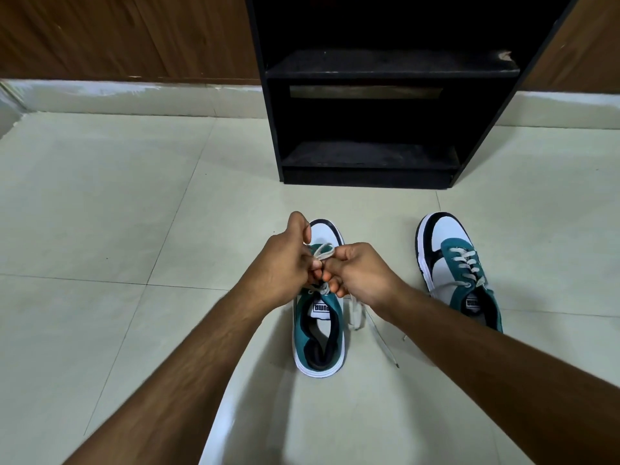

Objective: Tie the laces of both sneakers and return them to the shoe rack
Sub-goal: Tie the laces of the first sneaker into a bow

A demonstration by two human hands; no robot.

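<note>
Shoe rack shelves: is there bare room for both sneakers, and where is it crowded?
Both visible shelves of the shoe rack look bare. Floor tiles left of the hands are free too. It is crowded where the left hand and right hand pinch laces over the near sneaker.

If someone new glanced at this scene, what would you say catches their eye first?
Most likely the two hands, left hand and right hand, meeting mid-frame and pinching a pale lace loop over the near sneaker on the tiled floor. Next, the second sneaker to its right, untouched. Behind both stands a black shoe rack against the wall, no shoes visible on its shelves.
</note>
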